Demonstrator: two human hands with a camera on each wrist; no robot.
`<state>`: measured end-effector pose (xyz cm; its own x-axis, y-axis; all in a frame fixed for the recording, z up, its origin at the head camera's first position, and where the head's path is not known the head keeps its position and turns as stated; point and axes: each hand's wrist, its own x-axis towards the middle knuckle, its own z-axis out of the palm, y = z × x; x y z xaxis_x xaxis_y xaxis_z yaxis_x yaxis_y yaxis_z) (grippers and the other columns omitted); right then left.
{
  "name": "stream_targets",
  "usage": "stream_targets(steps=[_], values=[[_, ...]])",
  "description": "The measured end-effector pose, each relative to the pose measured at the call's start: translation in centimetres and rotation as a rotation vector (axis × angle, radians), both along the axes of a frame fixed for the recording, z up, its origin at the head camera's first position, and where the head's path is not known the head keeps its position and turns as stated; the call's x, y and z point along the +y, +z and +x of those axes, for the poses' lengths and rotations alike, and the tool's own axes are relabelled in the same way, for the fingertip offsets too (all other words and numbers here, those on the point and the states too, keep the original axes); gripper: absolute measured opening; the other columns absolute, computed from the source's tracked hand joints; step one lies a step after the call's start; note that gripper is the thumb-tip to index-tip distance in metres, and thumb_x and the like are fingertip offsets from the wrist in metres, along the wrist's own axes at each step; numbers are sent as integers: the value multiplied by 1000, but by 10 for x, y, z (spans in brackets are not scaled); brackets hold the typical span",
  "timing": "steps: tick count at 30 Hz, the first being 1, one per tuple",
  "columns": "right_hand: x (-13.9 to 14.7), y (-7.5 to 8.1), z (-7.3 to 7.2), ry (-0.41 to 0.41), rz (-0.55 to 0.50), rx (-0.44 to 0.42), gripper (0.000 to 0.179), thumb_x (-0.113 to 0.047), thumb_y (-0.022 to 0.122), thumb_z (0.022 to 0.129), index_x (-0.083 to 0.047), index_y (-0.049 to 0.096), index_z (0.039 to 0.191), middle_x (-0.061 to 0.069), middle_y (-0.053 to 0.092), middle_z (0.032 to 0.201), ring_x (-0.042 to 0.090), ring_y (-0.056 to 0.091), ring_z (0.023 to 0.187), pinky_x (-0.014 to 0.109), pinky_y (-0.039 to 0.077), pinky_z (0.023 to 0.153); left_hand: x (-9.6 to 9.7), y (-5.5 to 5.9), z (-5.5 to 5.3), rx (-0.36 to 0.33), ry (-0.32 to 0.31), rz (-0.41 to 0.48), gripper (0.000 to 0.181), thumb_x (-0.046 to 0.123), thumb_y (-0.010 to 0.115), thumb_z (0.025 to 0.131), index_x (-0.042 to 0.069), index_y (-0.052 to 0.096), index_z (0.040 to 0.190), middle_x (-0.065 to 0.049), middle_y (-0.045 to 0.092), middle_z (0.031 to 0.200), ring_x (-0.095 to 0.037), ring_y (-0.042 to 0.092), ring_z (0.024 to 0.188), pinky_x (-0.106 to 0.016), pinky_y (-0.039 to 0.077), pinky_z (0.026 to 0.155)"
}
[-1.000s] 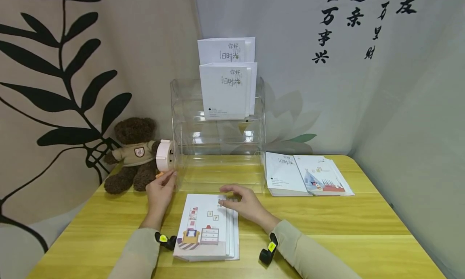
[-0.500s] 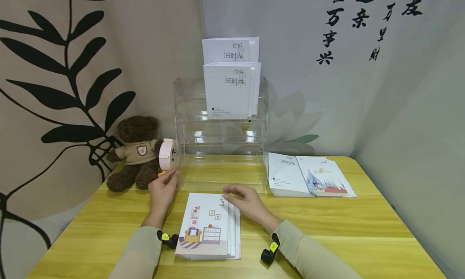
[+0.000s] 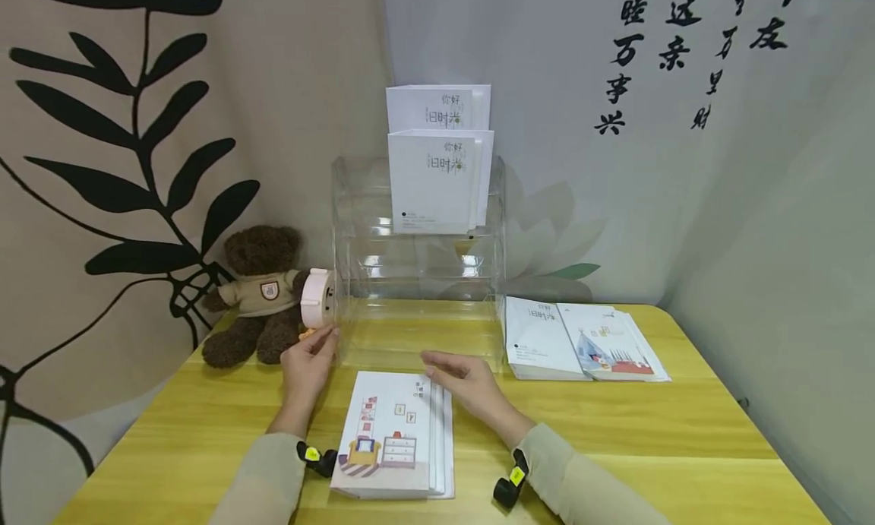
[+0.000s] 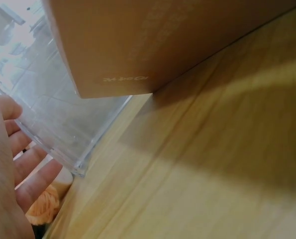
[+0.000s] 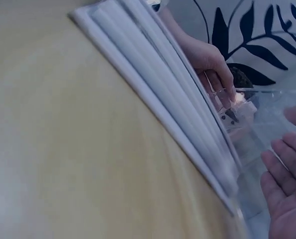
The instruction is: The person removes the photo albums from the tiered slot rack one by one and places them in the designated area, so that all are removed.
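Observation:
My left hand (image 3: 307, 369) is at the front left corner of a clear acrylic rack (image 3: 415, 278). In the left wrist view its thumb lies at the panel's edge, with the other fingers (image 4: 33, 164) loosely extended along the side. A stack of white illustrated books (image 3: 386, 445) lies in front of the rack, between my forearms. Beside the stack's upper right corner is my right hand (image 3: 476, 392), fingers extended and holding nothing. The right wrist view shows that palm (image 5: 289, 209) facing the rack, and the stack's page edges (image 5: 157, 94) near it.
White books (image 3: 434, 183) stand in the rack's upper tiers. Two more book stacks, one plain white (image 3: 543, 339) and one with a tent picture (image 3: 604, 350), lie right of the rack. A brown teddy bear (image 3: 263, 293) and a pink round-faced object (image 3: 317, 298) sit at left.
My right hand has drawn slightly right, uncovering the text on the top book's cover. My left hand keeps its place at the rack's corner. The head view has shifted a little.

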<state>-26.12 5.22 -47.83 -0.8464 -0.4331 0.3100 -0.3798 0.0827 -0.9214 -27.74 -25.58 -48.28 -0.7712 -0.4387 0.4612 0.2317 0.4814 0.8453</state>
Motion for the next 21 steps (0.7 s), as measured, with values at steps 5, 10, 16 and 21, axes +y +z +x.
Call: stream_targets(steps=[5,10,16,21], values=[[5,20,-2,-5,-50,-27,40,-32,70,97,-17,67,134,-1,66,133,17,65,116,30,53,93,0,-2,0,-1,6,-17,29,35,74,93,13,80,111,-9,77,91,0,63,61,-14,48,57],[12,58,-21,-27,-36,147,37,-26,69,98,-14,67,133,3,66,132,21,65,116,32,52,95,-4,-2,2,-14,17,-27,28,34,74,93,13,80,110,-9,77,90,-1,63,60,-14,48,56],[24,140,-46,-117,15,466,39,-3,68,95,0,63,134,15,63,134,32,59,124,43,46,104,-5,-4,2,-29,34,-72,26,34,73,94,15,80,111,-6,77,85,-6,64,60,-17,47,56],[38,208,-93,-222,-32,658,44,1,73,89,4,61,131,18,59,139,30,52,131,39,38,111,-4,-4,2,-22,42,-120,29,37,71,95,16,80,112,-4,78,90,-11,69,67,-15,48,61]])
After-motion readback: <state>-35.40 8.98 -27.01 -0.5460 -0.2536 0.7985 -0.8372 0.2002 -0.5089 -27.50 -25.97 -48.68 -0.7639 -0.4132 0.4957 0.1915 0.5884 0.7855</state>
